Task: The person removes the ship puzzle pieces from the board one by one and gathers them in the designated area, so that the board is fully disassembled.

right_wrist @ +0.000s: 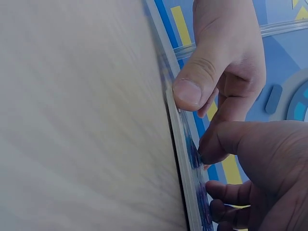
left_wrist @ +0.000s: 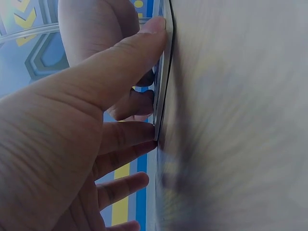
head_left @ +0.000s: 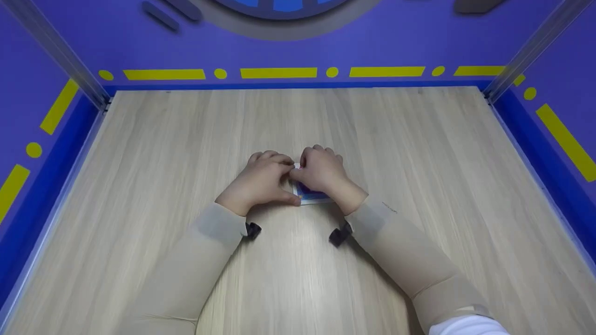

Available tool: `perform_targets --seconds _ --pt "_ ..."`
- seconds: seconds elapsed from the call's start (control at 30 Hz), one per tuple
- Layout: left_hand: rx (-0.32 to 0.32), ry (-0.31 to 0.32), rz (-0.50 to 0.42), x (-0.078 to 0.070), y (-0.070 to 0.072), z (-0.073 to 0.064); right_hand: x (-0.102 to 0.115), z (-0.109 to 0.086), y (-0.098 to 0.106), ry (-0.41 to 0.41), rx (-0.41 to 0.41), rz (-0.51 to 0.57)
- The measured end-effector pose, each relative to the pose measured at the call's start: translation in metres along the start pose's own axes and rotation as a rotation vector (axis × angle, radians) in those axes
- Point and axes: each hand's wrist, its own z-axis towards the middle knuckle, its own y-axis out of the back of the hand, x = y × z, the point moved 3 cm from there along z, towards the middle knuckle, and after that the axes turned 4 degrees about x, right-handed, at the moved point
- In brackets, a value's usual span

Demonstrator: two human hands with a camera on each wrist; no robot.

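A: Where is the picture board (head_left: 311, 195) placed?

B: It is laid flat on the worktop (head_left: 293, 284), in front of the person, and is largely covered by the right hand (head_left: 323, 170) in the head view. Blue printing is bordered by a white edge.

A: How is it touched by the left hand (head_left: 264, 180)?

B: Its near left corner is pressed by the thumb (left_wrist: 139, 50), and the left edge is touched by fingertips farther back. The thumb and fingers are spread well apart.

A: And the right hand's fingers?

B: They are curled down over the board, just beside the left hand, with some tips set against the printed face. Whether anything is pinched between them cannot be told.

A: What else is seen?

B: The forearms are covered by beige sleeves (head_left: 174, 265), and the worktop is backed by a purple wall (head_left: 288, 53) marked with yellow bars and dots.
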Motion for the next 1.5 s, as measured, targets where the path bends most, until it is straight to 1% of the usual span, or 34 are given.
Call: perform_targets --seconds 0.27,0.47,0.63,0.73,0.77,0.8,0.87,1.0,1.03,1.1,1.17,1.3,1.5 --pt "-0.006 -0.003 -0.002 0.001 0.000 0.000 -0.001 0.001 -0.001 0.006 -0.013 0.009" --pt "-0.003 0.003 0.018 0.001 -0.001 -0.001 -0.003 0.003 -0.002 0.014 -0.007 0.022" --pt "-0.001 0.004 0.029 0.001 -0.001 -0.001 -0.005 0.003 0.000 0.016 0.007 0.052" --pt "-0.001 0.002 0.036 0.001 -0.001 -0.001 -0.006 0.003 0.003 0.031 0.017 0.079" --pt "-0.001 0.003 0.037 0.001 -0.001 0.000 -0.006 0.003 0.004 0.037 0.023 0.092" --pt "0.001 0.004 0.035 0.001 -0.001 0.000 -0.015 0.010 -0.001 0.060 0.029 0.117" --pt "0.006 0.008 0.032 0.001 -0.001 0.000 -0.018 0.011 0.002 0.074 0.054 0.155" --pt "0.018 0.015 0.028 0.000 -0.001 0.000 -0.025 0.014 0.007 0.110 0.133 0.265" --pt "0.019 0.016 0.029 0.000 -0.001 0.001 -0.020 0.008 0.013 0.105 0.155 0.278" --pt "0.021 0.018 0.030 0.000 -0.001 0.001 -0.022 0.008 0.015 0.126 0.190 0.307" --pt "0.023 0.019 0.029 0.000 -0.001 0.001 -0.024 0.009 0.016 0.143 0.214 0.315" --pt "0.019 0.017 0.029 0.000 -0.001 0.001 -0.025 0.007 0.018 0.163 0.231 0.294" --pt "0.020 0.019 0.032 0.000 0.000 0.000 -0.025 0.007 0.020 0.159 0.243 0.297"
